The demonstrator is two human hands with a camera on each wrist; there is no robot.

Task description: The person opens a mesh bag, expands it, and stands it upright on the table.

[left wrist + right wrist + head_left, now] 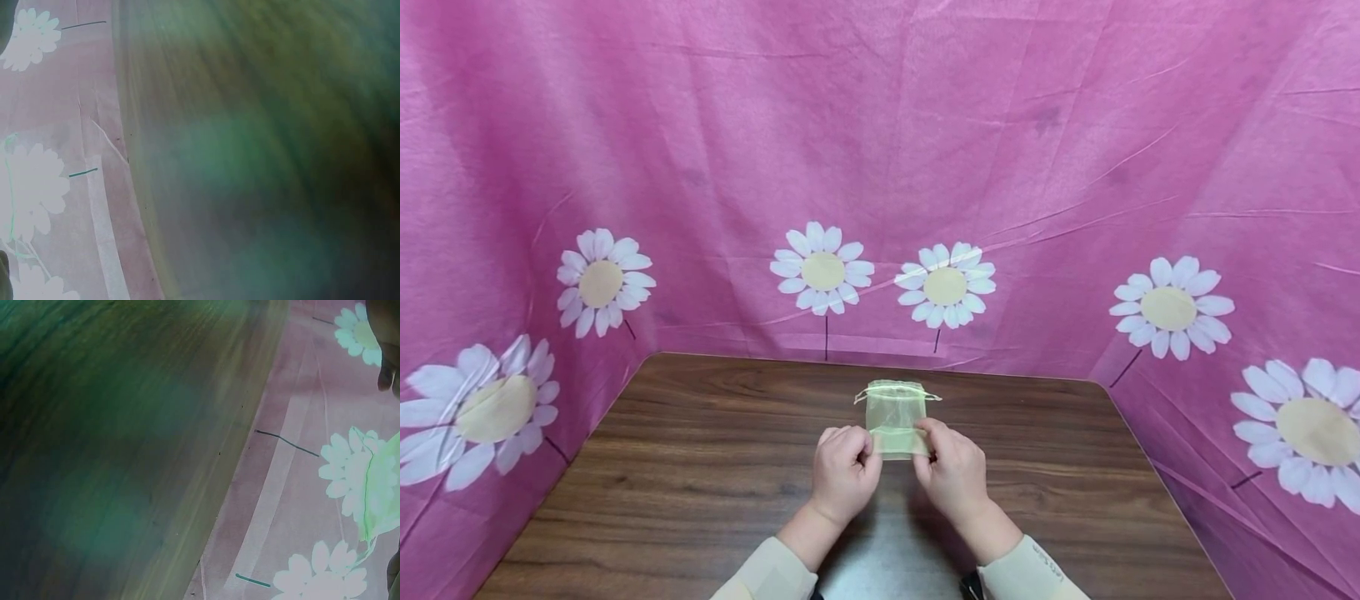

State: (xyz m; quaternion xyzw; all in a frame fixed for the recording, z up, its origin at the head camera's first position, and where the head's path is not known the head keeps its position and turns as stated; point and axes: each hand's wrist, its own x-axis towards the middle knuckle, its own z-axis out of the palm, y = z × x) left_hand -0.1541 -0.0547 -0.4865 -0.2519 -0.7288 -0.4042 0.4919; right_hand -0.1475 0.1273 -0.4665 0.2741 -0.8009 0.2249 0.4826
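Observation:
A small pale yellow-green sheer drawstring pouch (pixel 894 412) lies on the dark wooden table (pixel 700 467), its drawn top pointing away from me. My left hand (pixel 845 469) pinches the pouch's near left corner. The near right corner is pinched by my right hand (pixel 952 467). In the right wrist view a strip of the pouch (pixel 382 487) shows at the right edge, with a fingertip (pixel 386 376) above it. The left wrist view shows only blurred table and cloth.
A pink cloth printed with white daisies (pixel 880 167) walls in the table at the back and on both sides. Cream sleeves (pixel 771 575) cover my forearms at the near edge.

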